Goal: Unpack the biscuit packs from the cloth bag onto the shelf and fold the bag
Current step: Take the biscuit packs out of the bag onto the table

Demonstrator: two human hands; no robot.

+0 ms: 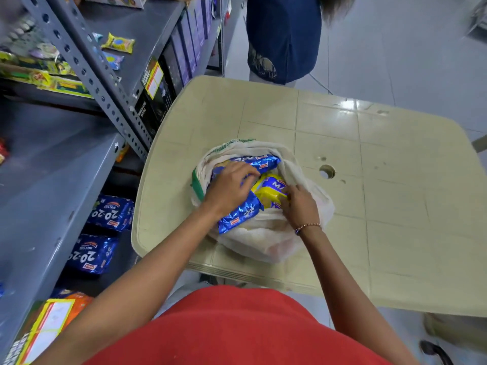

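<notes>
Head view shows the cloth bag [266,241] open at centre frame on the beige table [395,206], blue biscuit packs [241,213] and a yellow pack [271,192] inside. Left hand [229,191] lies curled over a blue pack, fingers closing on it; right hand [300,204] pinches the yellow pack's edge. Packs look light, glossy and slippery, contents brittle, so grip across the middle. Grey shelf [39,180] at left already has two blue packs

The bag [266,233] sits on the table's [395,180] near left part, with biscuit packs [263,162] in it. Both hands [229,191] reach into its mouth. The shelf [52,180] stands left of the table, packs [110,213] on its lower level.
</notes>
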